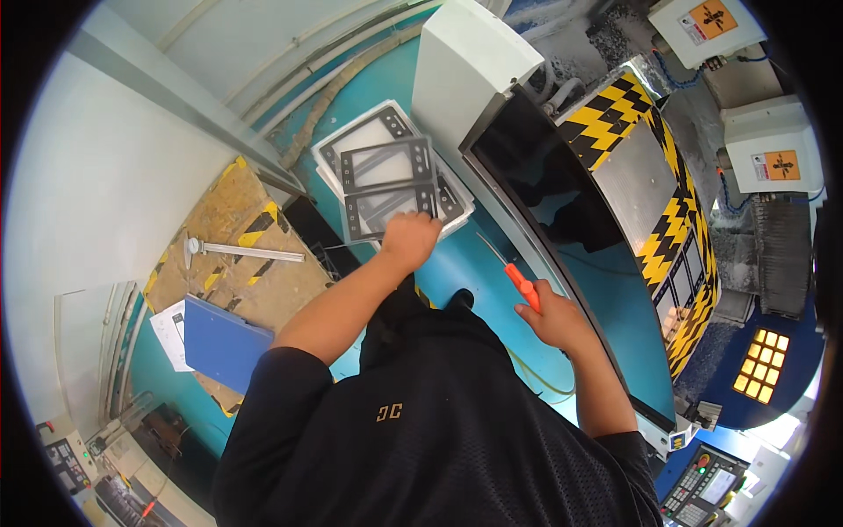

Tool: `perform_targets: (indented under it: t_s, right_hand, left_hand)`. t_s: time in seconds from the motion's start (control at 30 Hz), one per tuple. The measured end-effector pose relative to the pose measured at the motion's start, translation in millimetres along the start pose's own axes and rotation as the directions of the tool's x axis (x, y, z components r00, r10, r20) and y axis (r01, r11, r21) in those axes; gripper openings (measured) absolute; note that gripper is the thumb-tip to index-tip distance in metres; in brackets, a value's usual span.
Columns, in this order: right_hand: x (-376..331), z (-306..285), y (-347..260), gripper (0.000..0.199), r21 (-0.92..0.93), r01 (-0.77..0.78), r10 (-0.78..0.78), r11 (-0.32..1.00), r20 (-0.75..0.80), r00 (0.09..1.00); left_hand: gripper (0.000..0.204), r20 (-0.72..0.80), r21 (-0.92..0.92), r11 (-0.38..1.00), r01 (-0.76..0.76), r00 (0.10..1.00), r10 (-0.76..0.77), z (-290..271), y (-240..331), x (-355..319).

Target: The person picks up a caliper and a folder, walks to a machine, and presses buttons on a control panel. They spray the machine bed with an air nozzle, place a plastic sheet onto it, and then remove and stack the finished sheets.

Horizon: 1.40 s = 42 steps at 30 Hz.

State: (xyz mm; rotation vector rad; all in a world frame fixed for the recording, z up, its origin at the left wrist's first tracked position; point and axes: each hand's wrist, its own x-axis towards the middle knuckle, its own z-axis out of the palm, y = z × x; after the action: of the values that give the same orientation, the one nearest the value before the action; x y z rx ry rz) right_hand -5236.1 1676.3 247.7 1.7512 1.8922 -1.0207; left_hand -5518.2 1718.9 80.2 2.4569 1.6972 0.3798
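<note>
Your left hand [409,239] is closing tight on two grey frame panels [386,188], fanning them out above a white-edged stack of similar panels [356,132] on the teal floor. Your right hand [555,318] is wrapping fully round a slim tool w/ an orange handle [523,286], its thin shaft pointing up-left, near the machine's dark window [549,189]. Yellow-black hazard striping [615,110] is framing the metal plate beside it. Top right, two white boxes are each showing an orange square warning label [713,18]. A blue folder [224,342] is lying on the board at left.
</note>
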Motion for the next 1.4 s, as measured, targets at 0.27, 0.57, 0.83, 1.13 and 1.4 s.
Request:
perform_targets:
  t_s: [0.27, 0.57, 0.83, 1.13, 1.4]
  right_hand:
    - [15.5, -11.6, -15.9, 0.051, -0.035, 0.075, -0.079, 0.997, -0.111, 0.991]
    - [-5.9, -15.7, -22.9, 0.051, -0.063, 0.108, -0.109, 0.992, -0.011, 0.994]
    - [-13.7, -3.3, -21.9, 0.048, -0.147, 0.114, -0.134, 0.983, -0.134, 0.982]
    - [14.9, 9.6, -40.7, 0.039, -0.309, 0.235, -0.221, 0.922, 0.079, 0.972]
    - [30.4, 48.3, -83.7, 0.037, -0.226, 0.409, -0.401, 0.884, 0.084, 0.912]
  left_hand:
    - [0.009, 0.014, 0.077, 0.997, 0.002, 1.000, -0.003, -6.4, -21.7, 17.0]
    - [0.051, -0.149, -0.339, 0.931, 0.132, 0.970, -0.192, 32.7, -16.5, -90.7]
    - [0.061, 0.599, -0.795, -0.537, 0.281, 0.233, -0.766, 56.5, -97.7, -161.9]
    - [0.059, 0.753, -0.657, -0.709, 0.257, 0.194, -0.629, 60.9, -117.1, -158.7]
    - [0.063, 0.786, -0.618, -0.721, 0.313, 0.254, -0.563, 50.8, -119.8, -152.2]
